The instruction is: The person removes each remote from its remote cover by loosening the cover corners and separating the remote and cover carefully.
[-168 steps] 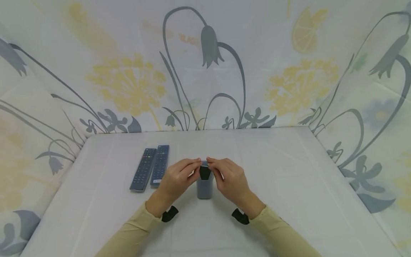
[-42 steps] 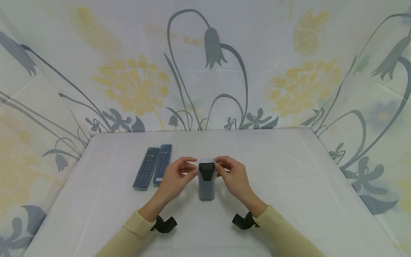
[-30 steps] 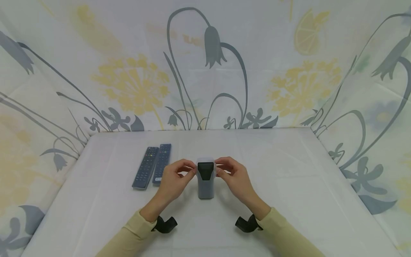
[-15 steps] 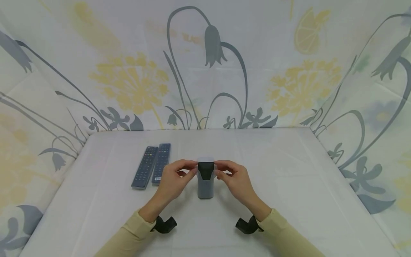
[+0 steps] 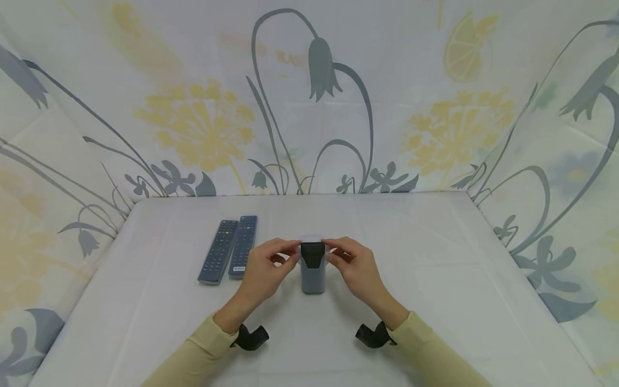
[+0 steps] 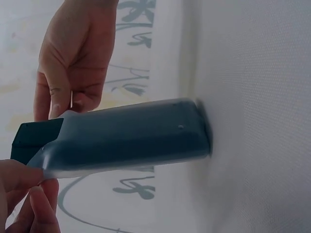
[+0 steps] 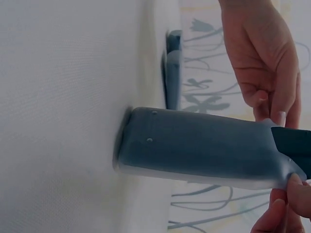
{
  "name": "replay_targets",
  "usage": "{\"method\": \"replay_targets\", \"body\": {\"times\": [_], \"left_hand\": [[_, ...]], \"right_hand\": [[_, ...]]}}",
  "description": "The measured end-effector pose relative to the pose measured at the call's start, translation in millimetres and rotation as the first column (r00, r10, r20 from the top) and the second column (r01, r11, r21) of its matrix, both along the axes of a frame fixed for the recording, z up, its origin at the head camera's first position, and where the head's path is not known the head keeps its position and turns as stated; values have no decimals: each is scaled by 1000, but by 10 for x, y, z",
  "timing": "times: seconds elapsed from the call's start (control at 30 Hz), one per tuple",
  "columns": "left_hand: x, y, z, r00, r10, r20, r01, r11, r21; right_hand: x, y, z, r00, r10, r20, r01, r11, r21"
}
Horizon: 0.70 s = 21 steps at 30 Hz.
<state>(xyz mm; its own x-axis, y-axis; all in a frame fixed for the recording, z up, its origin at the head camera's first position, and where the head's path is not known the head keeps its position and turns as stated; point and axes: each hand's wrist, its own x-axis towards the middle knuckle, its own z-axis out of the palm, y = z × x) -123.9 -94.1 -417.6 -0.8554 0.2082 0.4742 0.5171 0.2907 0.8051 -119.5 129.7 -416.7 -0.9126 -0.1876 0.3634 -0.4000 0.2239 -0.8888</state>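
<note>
White-clothed worktop (image 5: 435, 279), floral backdrop. Grey remote (image 5: 312, 271) stood on end mid-worktop, inside clear sleeve. Left hand (image 5: 263, 271) and right hand (image 5: 355, 271) each pinched sleeve's top edge. Remote looked light, rigid; sleeve thin, probably slippery. Two remotes (image 5: 227, 248) lay left.

Staged tabletop booth, floral cloth (image 5: 203, 118) all round

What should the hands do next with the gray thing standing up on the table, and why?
Probably ease the clear cover further down, since both the left hand and the right hand pinch it at the top of the gray remote, whose black end shows.
</note>
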Motion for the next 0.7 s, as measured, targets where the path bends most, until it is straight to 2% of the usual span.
{"method": "replay_targets", "body": {"times": [0.17,0.2,0.33,0.4,0.47,0.7], "left_hand": [[-11,-3,-10,999,-22,-39,20,999,-36],[13,4,34,998,-25,-51,23,999,-41],[3,3,11,995,-41,-95,37,998,-51],[3,4,12,994,-49,-93,44,997,-56],[-22,-6,-43,994,-58,-96,51,996,-66],[-6,-17,-92,992,-67,-106,56,994,-96]], "right_hand": [[-6,39,-10,1000,18,-23,-17,999,30],[-9,46,-14,999,24,-33,-23,999,38],[-26,67,-47,997,51,-53,-49,997,53],[-25,75,-54,996,65,-57,-62,997,53],[-19,82,-57,996,71,-54,-68,996,59],[7,91,-73,996,64,-62,-55,989,140]]}}
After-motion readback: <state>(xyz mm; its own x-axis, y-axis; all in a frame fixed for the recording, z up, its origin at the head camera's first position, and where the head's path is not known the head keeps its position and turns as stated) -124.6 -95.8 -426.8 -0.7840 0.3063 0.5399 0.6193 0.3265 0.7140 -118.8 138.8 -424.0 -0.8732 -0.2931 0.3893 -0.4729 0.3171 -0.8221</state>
